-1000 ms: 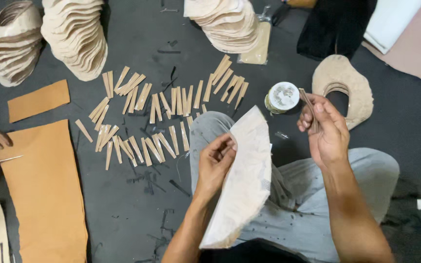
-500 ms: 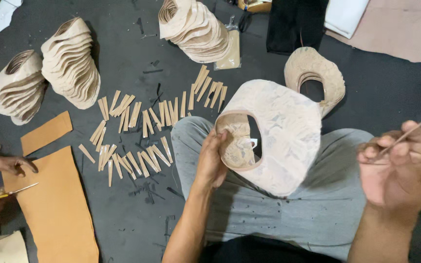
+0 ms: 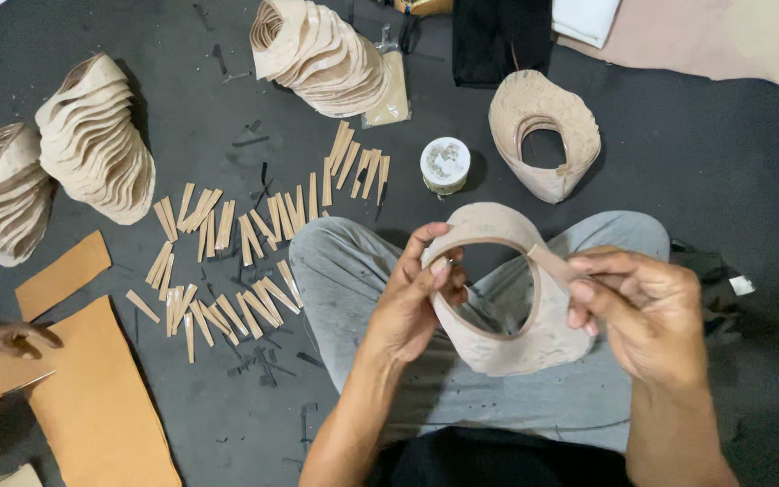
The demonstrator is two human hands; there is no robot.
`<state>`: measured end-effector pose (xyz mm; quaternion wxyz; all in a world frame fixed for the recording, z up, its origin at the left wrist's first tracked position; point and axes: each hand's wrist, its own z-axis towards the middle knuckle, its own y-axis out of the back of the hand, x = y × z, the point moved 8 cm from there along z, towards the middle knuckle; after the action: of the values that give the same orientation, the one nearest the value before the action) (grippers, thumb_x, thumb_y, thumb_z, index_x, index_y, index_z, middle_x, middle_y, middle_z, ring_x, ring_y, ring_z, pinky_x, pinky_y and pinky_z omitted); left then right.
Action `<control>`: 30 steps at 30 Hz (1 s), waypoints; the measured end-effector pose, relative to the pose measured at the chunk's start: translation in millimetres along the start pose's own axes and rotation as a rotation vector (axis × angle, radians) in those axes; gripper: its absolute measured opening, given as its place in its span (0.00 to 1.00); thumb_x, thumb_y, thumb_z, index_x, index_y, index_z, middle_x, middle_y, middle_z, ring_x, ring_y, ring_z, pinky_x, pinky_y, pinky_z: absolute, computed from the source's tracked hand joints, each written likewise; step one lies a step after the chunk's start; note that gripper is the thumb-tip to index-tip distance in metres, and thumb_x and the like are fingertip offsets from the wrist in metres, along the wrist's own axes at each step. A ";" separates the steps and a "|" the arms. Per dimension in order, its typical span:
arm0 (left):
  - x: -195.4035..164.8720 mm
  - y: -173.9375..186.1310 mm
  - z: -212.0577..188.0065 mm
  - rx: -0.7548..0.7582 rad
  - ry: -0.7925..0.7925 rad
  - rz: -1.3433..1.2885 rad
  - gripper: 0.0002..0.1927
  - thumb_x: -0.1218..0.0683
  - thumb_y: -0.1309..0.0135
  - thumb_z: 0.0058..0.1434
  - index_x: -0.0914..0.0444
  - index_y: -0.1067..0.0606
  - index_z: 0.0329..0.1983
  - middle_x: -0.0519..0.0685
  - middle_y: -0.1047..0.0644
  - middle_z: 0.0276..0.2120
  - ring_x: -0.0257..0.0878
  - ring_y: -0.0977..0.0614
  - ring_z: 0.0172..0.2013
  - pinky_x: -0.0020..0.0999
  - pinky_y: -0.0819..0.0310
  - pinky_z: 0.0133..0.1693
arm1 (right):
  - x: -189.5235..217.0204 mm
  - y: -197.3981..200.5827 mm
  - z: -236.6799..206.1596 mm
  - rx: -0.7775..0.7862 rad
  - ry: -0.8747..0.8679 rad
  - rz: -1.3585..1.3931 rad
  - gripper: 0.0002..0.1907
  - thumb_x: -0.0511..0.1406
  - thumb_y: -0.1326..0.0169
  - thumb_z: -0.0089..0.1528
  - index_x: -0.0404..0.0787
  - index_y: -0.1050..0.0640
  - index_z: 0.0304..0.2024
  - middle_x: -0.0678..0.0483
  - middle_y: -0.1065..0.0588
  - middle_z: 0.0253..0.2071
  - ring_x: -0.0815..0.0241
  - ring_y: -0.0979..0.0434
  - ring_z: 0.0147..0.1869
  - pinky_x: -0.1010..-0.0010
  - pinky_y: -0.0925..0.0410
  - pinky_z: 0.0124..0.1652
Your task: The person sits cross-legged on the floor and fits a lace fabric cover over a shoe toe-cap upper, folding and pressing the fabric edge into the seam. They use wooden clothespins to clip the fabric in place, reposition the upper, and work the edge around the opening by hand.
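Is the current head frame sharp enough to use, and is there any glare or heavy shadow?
Head view: sharp, left hand, right hand and curved leather piece unblurred; soft even light, faint shadows beside the stacked pieces; slight glare on the round tin; dark mat loses detail.

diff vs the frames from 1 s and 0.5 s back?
The pale curved leather shoe-upper piece was turned from edge-on to opening-up. The right hand, out to the side with a thin stick before, came in and now pinches the piece's strip end; no stick visible. The left hand kept its grip. Tan strips and small round tin unchanged.
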<state>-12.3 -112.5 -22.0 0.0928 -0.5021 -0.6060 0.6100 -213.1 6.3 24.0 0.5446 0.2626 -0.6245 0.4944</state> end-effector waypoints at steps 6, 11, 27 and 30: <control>3.3 -14.6 1.3 -0.004 -0.076 0.139 0.37 0.63 0.39 0.62 0.58 0.38 0.74 0.53 0.22 0.54 0.36 0.19 0.50 0.33 0.23 0.53 | -11.7 -6.1 8.8 0.004 -0.084 0.053 0.08 0.21 0.41 0.62 0.28 0.19 0.44 0.42 0.19 0.42 0.63 0.21 0.33 0.78 0.31 0.30; 2.1 -7.0 10.0 -0.107 -0.051 0.117 0.22 0.64 0.43 0.65 0.64 0.29 0.62 0.52 0.19 0.49 0.36 0.17 0.48 0.33 0.23 0.54 | -4.2 -6.5 16.2 -0.017 -0.058 -0.010 0.12 0.22 0.39 0.59 0.30 0.19 0.45 0.44 0.19 0.37 0.64 0.20 0.32 0.79 0.30 0.29; -26.4 -33.0 -14.3 -0.119 -0.221 0.403 0.20 0.68 0.41 0.62 0.70 0.26 0.57 0.52 0.18 0.47 0.36 0.16 0.46 0.34 0.20 0.51 | 7.1 -15.3 33.1 0.038 -0.240 -0.221 0.08 0.21 0.35 0.53 0.28 0.19 0.35 0.44 0.19 0.32 0.65 0.23 0.27 0.77 0.30 0.25; -26.8 -35.7 -17.4 -0.119 -0.227 0.447 0.18 0.66 0.40 0.64 0.71 0.26 0.57 0.52 0.18 0.47 0.35 0.16 0.45 0.33 0.20 0.51 | 9.0 -20.2 33.0 0.023 -0.267 -0.315 0.08 0.22 0.34 0.53 0.29 0.19 0.34 0.45 0.20 0.31 0.66 0.24 0.26 0.78 0.31 0.25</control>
<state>-4.6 -111.7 25.3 -0.1427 -0.5566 -0.5213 0.6310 -211.9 -29.2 41.9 0.5245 0.4265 -0.6367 0.3710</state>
